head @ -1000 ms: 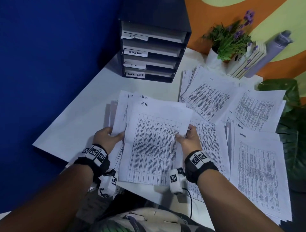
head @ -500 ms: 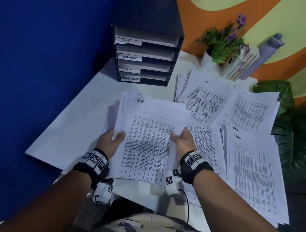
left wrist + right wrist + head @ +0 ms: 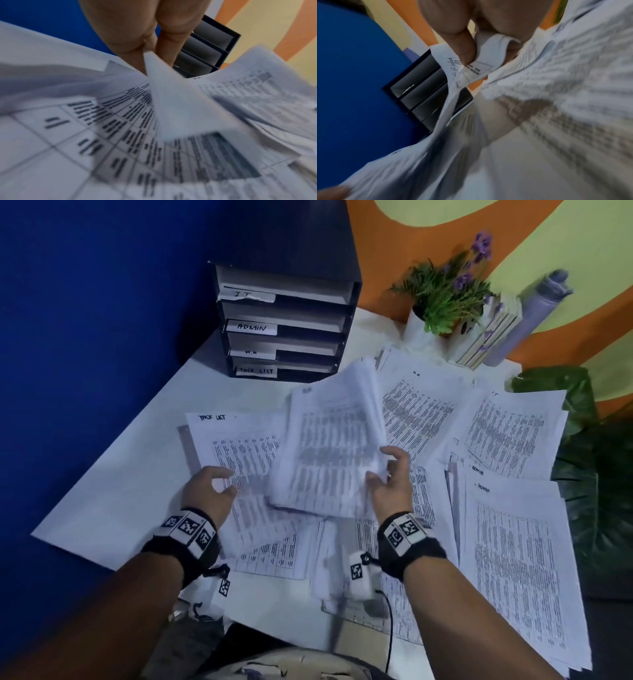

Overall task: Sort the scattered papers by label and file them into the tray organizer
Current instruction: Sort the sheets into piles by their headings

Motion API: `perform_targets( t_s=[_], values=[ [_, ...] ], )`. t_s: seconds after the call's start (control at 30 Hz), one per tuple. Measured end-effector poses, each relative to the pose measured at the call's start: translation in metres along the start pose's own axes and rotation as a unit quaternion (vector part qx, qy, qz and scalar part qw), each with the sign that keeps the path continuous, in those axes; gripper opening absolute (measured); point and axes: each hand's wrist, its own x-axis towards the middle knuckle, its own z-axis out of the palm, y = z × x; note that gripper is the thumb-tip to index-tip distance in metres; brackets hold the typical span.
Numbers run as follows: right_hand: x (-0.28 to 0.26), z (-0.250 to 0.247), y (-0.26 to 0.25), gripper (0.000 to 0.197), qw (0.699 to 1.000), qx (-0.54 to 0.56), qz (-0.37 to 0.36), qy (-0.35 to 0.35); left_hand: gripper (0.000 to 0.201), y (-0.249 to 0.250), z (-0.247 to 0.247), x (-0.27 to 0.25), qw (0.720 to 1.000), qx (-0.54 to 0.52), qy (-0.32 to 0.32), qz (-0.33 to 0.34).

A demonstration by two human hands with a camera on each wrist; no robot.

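Note:
My right hand grips the right edge of a thick stack of printed papers, raised and tilted above the table; the thumb lies on the curled top sheet. To its left, my left hand is over a flat sheet headed TASK LIST. Its fingers pinch a lifted paper edge. The black tray organizer stands at the back, its trays labelled IT, ADMIN, H.R and TASK LIST. It also shows behind each hand: organizer, organizer.
Sorted piles cover the right half of the white table: an H.R pile, an IT pile, an ADMIN pile. A potted plant, books and a grey bottle stand at the back right.
The right hand has raised the H.R. stack and swung it up and right, baring the TASK LIST sheet. The left hand let go of the stack and now pinches a paper edge.

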Motion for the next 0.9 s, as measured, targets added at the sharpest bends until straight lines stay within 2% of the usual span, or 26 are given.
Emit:
perform_targets(
  t_s=[0.07, 0.1, 0.23, 0.4, 0.47, 0.57, 0.63, 0.7, 0.8, 0.9],
  values=[
    [0.016, -0.017, -0.002, 0.029, 0.998, -0.021, 0.0, 0.062, 0.027, -0.005, 0.0, 0.0, 0.999, 0.045, -0.019, 0.012],
    [0.024, -0.025, -0.005, 0.03, 0.996, -0.019, 0.006, 0.092, 0.03, -0.007, 0.0, -0.001, 0.998, 0.06, -0.027, 0.014],
    [0.056, -0.056, -0.017, 0.051, 0.986, -0.001, 0.005, 0.165, 0.04, -0.011, 0.002, -0.003, 0.995, 0.092, -0.038, 0.023],
    [0.101, -0.078, -0.035, 0.057, 0.972, -0.035, 0.0, 0.232, 0.038, -0.017, 0.002, 0.0, 0.994, 0.103, -0.04, 0.019],
    [0.116, -0.085, -0.04, 0.057, 0.969, -0.065, 0.007, 0.238, 0.038, -0.019, 0.0, 0.0, 0.994, 0.106, -0.035, 0.01],
    [0.132, -0.092, -0.046, 0.068, 0.972, -0.088, 0.027, 0.216, 0.039, -0.019, -0.003, -0.003, 0.994, 0.102, -0.032, 0.004],
    [0.136, -0.093, -0.048, 0.077, 0.966, -0.149, 0.03, 0.208, 0.047, -0.015, -0.005, -0.007, 0.996, 0.087, -0.03, 0.013],
    [0.13, -0.083, -0.05, 0.078, 0.959, -0.203, 0.014, 0.195, 0.049, -0.006, -0.008, -0.013, 0.997, 0.07, -0.016, 0.036],
    [0.099, -0.054, -0.045, 0.055, 0.981, -0.151, -0.034, 0.118, 0.04, 0.01, -0.009, -0.024, 0.997, 0.011, -0.001, 0.072],
    [0.054, -0.023, -0.032, 0.023, 0.995, -0.083, -0.045, -0.016, 0.036, 0.024, -0.006, -0.034, 0.995, -0.044, 0.001, 0.093]
  ],
)
